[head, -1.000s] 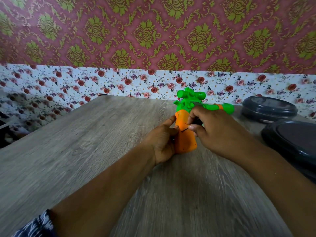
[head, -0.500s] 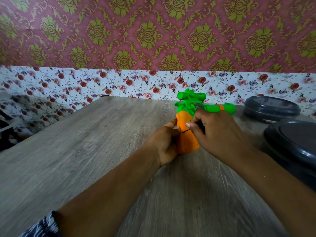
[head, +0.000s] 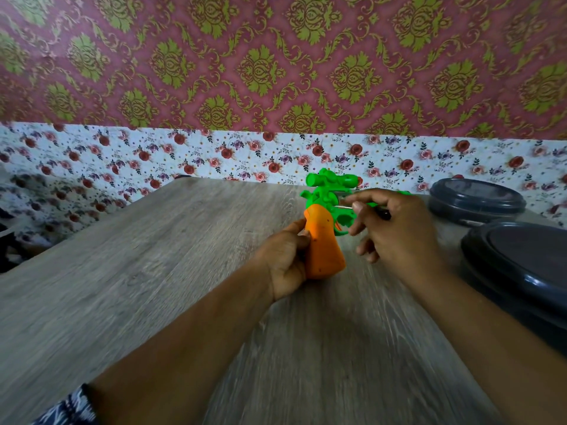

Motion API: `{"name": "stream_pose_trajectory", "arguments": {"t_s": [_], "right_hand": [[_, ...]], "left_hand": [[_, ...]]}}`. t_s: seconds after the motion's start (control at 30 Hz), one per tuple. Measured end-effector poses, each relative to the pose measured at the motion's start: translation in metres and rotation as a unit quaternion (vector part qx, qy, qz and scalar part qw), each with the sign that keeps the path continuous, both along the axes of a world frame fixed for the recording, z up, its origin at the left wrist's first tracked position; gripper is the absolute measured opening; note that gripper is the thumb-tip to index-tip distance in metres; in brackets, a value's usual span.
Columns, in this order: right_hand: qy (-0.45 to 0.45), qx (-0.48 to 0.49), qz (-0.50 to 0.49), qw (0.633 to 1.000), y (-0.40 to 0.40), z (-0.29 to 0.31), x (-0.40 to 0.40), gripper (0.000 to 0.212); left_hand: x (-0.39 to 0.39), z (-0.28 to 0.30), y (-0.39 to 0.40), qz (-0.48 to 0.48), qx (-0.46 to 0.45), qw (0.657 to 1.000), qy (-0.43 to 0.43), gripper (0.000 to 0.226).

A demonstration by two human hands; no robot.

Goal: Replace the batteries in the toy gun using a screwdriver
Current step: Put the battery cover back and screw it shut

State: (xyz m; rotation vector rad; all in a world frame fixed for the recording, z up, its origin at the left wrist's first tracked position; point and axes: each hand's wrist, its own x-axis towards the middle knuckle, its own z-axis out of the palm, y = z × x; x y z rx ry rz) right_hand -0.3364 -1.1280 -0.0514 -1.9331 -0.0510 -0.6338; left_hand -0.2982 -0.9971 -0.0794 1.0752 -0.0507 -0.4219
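Orange-and-green plastic toy gun (head: pixel 325 240) stands grip-down on the grey wood-grain worktop (head: pixel 153 271), a little right of centre and toward the far edge. Left hand (head: pixel 285 265) sits on its left side, wrapped round the grip. Right hand (head: pixel 399 237) is just right of the gun, level with its upper body, with a thin metal-shafted, dark-handled screwdriver (head: pixel 365 209) pinched in the fingers (head: pixel 357 207), shaft pointing left at the gun. Further right, near the wall, a round dark plastic lidded container (head: pixel 477 199); nearer and at the right edge, a second, larger dark round lid (head: pixel 521 259). Behind the worktop runs the floral-papered wall (head: pixel 214 154).
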Motion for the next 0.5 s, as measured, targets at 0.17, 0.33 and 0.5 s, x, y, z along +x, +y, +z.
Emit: {"name": "stream_pose_trajectory", "arguments": {"t_s": [0.17,0.33,0.5], "right_hand": [[0.051,-0.108,-0.03,0.992,0.004,-0.016,0.008,0.008],[0.111,-0.273,-0.006,0.955,0.02,-0.019,-0.002,0.062],[0.095,-0.307,-0.021,0.947,0.035,-0.034,-0.004,0.064]], "left_hand": [[0.003,0.0,0.001,0.019,0.022,1.0,0.004,0.046],[0.008,0.004,0.008,0.044,0.08,0.996,0.005,0.041],[0.014,0.002,0.015,0.062,0.192,0.979,0.011,0.017]]}}
